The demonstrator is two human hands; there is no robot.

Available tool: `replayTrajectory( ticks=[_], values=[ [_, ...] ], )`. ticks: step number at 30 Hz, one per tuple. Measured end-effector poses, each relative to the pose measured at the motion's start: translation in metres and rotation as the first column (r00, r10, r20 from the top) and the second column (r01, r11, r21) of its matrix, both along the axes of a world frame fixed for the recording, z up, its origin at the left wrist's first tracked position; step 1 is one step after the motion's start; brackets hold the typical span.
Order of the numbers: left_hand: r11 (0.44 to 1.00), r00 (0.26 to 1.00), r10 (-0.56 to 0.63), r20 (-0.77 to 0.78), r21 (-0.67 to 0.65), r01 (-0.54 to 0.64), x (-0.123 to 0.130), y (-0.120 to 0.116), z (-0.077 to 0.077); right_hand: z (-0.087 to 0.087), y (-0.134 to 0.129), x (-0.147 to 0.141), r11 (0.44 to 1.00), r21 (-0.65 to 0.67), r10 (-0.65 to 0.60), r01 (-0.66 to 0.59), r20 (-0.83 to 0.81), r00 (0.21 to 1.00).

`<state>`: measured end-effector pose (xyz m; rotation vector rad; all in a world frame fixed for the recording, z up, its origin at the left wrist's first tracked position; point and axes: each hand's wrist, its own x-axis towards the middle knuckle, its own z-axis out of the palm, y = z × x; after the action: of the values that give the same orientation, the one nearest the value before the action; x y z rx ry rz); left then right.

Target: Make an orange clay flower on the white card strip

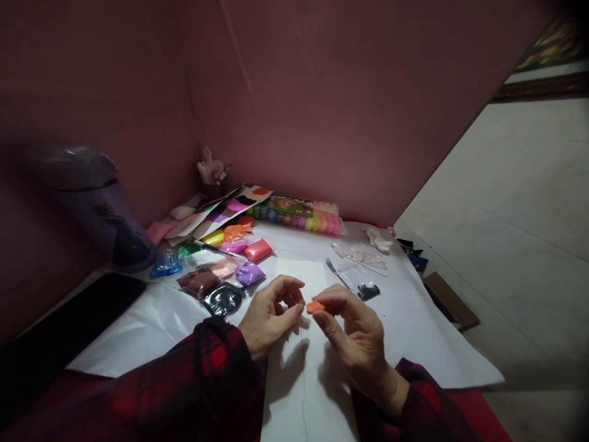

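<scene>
Perhaps sparing its shape, your right hand (pixel 358 331) pinches the orange lump (pixel 315 307); whether your left hand (pixel 269 316) grips, I can't tell.

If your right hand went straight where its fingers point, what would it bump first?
Probably the left hand, just beyond the orange piece that the right hand holds; exact depth is hard to tell.

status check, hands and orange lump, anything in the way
Right hand pinching orange lump. Left hand close beside it, fingers curled. Fork beyond right hand, not between hands.
</scene>
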<state>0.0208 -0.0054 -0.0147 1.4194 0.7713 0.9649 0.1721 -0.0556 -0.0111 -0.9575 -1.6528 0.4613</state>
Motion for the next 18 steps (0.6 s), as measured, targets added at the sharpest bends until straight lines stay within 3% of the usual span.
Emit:
replayTrajectory(
  ticks=[3,7,9,13,18],
  values=[
    [1.000,1.000,-0.001,-0.003,-0.008,0.001,0.000,0.000,-0.001,-0.001,-0.001,0.001,0.998,0.045,-0.036,0.038,-0.043,0.998],
    [1.000,0.998,0.017,0.061,-0.026,-0.015,0.000,0.000,-0.002,0.000,0.000,-0.001,0.994,0.034,0.102,-0.108,0.145,0.984],
    [0.997,0.993,-0.007,0.118,-0.078,0.016,0.000,0.000,-0.004,0.000,0.000,-0.001,0.996,0.035,0.080,-0.085,0.129,0.988],
    [0.951,0.957,-0.060,0.284,-0.275,0.141,0.000,0.004,-0.004,0.002,0.004,0.000,0.995,-0.072,-0.083,0.071,-0.176,0.981],
    [0.881,0.918,-0.048,0.395,-0.416,0.225,-0.003,0.009,-0.002,0.000,0.014,0.001,0.950,-0.305,-0.089,-0.073,-0.484,0.870]
  ],
)
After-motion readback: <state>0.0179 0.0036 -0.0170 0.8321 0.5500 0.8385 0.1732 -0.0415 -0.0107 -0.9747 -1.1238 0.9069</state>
